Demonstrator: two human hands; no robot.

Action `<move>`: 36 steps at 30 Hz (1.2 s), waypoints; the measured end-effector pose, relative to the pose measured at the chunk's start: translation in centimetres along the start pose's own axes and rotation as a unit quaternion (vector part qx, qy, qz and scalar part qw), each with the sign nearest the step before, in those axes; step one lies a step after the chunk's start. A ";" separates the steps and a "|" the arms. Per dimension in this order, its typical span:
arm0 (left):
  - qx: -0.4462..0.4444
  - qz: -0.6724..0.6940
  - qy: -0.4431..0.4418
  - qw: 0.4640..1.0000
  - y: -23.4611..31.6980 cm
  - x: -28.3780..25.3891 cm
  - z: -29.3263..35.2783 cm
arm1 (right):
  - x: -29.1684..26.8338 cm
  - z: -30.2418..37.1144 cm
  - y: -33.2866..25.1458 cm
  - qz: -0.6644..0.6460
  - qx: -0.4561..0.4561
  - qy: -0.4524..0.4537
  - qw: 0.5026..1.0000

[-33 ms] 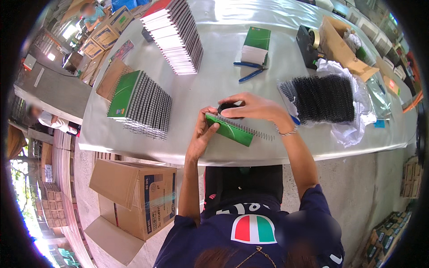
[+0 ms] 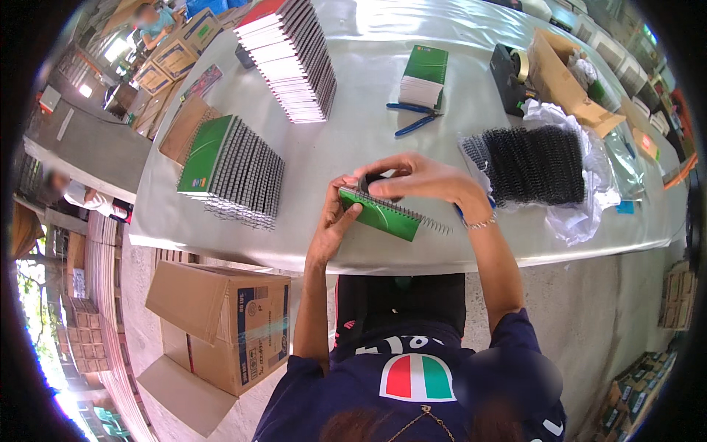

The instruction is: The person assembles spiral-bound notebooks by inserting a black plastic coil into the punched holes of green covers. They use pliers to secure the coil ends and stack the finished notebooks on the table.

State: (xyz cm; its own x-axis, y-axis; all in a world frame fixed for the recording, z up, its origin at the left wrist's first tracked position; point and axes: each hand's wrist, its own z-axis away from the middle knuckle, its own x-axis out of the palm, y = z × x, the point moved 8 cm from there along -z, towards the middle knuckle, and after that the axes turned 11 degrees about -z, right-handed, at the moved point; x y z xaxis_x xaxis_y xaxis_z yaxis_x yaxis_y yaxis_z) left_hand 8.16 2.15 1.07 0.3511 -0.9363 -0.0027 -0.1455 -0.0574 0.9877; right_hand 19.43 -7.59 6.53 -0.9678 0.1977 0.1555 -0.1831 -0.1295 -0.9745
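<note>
My left hand [image 2: 333, 225] grips a small green spiral notebook [image 2: 389, 219] by its left end, thumb across the cover. Along the notebook's upper edge runs a wire coil [image 2: 436, 225], its loose right end sticking out past the cover. My right hand [image 2: 423, 177] curls over that edge, fingers closed around a dark rounded object [image 2: 373, 181] against the coil. The fingers hide most of that object, so I cannot tell its kind. Beyond my hands, blue-handled pliers [image 2: 414, 118] lie on the table beside a green-topped notebook stack [image 2: 426, 68].
A stack of green notebooks [image 2: 210, 158] stands left, a tall red-topped stack [image 2: 291, 66] behind it. Black coils [image 2: 537, 163] lie on white paper at right, near a tape dispenser [image 2: 508, 77] and cardboard box [image 2: 567, 77]. An open carton [image 2: 258, 331] sits below the table edge.
My right wrist has shifted slightly right and down, and its fingers have tilted over the dark object. The notebook and my left hand stay nearly in place.
</note>
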 end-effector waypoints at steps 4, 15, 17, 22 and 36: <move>-0.036 -0.026 -0.037 0.998 -0.9 -0.4 0.0 | -0.5 -2.3 1.3 0.430 0.085 0.064 0.896; -0.027 -0.031 -0.017 0.999 0.1 -0.3 0.1 | -1.7 -1.8 2.8 0.099 0.017 0.031 0.994; -0.014 -0.044 -0.009 0.999 0.4 -0.3 -0.2 | -1.1 -2.3 2.6 0.108 -0.039 0.041 0.993; 0.001 -0.047 0.028 0.999 0.3 -0.6 0.0 | -4.6 0.2 1.1 0.229 -0.232 0.261 0.909; 0.014 -0.030 0.127 0.991 -0.7 -0.5 1.8 | -4.4 12.3 6.3 0.462 -0.071 0.478 0.744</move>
State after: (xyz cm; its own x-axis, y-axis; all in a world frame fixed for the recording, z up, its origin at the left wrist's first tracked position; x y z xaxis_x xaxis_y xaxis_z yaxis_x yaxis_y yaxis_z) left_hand 6.41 2.04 0.08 0.5803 -0.8142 -0.0183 -0.1415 -0.1230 0.9823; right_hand 20.45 -21.26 1.70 -0.0926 0.6973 -0.7107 0.5704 -0.5479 -0.6119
